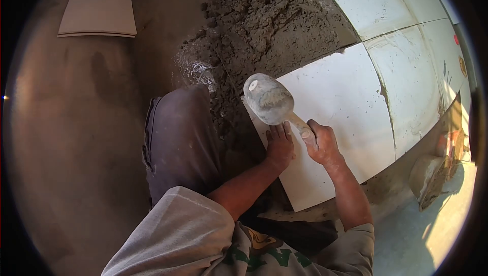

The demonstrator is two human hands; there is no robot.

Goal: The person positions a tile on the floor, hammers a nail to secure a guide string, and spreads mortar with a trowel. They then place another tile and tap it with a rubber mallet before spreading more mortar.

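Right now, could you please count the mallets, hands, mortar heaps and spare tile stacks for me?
mallet: 1
hands: 2, left hand and right hand
mortar heap: 1
spare tile stack: 1
total: 5

The mallet [268,99] has a rounded head that looks like rubber, matt and smeared with pale grey dust. Its handle is pale and crusted. The tile [345,103] under it is white and smooth with a faint sheen, streaked by a thin grey film. The mortar [264,16] is dark grey, coarse and lumpy. The floor [76,138] looks like matt brown concrete. The trousers [178,138] and shirt [178,230] are dull grey cloth.
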